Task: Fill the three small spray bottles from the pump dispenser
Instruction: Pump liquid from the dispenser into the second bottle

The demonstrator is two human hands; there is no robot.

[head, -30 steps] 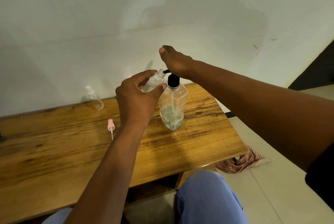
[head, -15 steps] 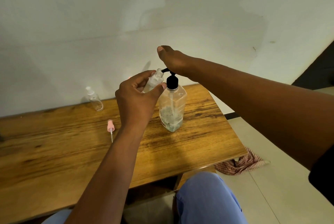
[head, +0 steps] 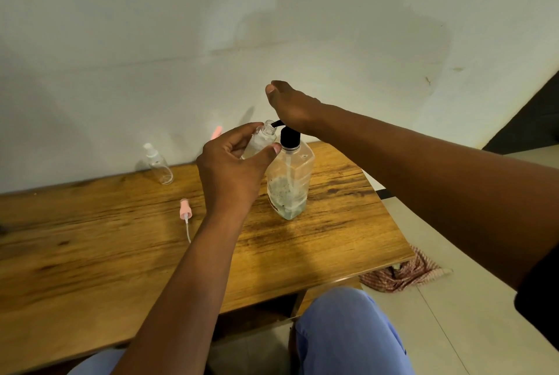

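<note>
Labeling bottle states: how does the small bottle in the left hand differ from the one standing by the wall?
The held bottle is uncapped, tilted, its mouth at the pump spout; the wall bottle wears its clear spray cap. The held one is gripped in the left hand; the other stands free on the table. Both are small and clear.

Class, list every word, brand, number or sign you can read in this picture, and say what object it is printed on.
No text is readable.
Pump dispenser: a dark patch low on its side, maybe a label remnant, too blurred to read.
Small spray bottle in the left hand: no print seen.
Capped spray bottle by the wall: no print seen.
</note>
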